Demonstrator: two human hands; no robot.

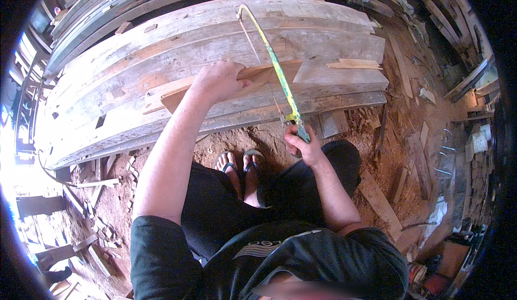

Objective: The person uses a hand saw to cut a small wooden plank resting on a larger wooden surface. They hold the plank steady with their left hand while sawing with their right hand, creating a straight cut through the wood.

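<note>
My right hand [305, 145] is wrapped round the handle of a hacksaw with a yellow-green bowed frame [278, 66]. The saw points away from me across a wooden board [277, 73]. Its thin blade [250, 43] shows beyond the board and again on the near side. Where blade and board meet, part of the blade is hidden, and I cannot tell how deep it sits. My left hand [222, 80] grips the board's upper edge, left of the blade. The board lies tilted on a plank bench [177, 58], near its front edge.
Thin wood strips [355, 64] lie on the bench's right end. Long beams [102, 9] are stacked behind it. Offcuts [105, 233] and a loose plank [381, 203] litter the sawdust-covered floor. My sandalled feet [237, 163] stand close to the bench's front.
</note>
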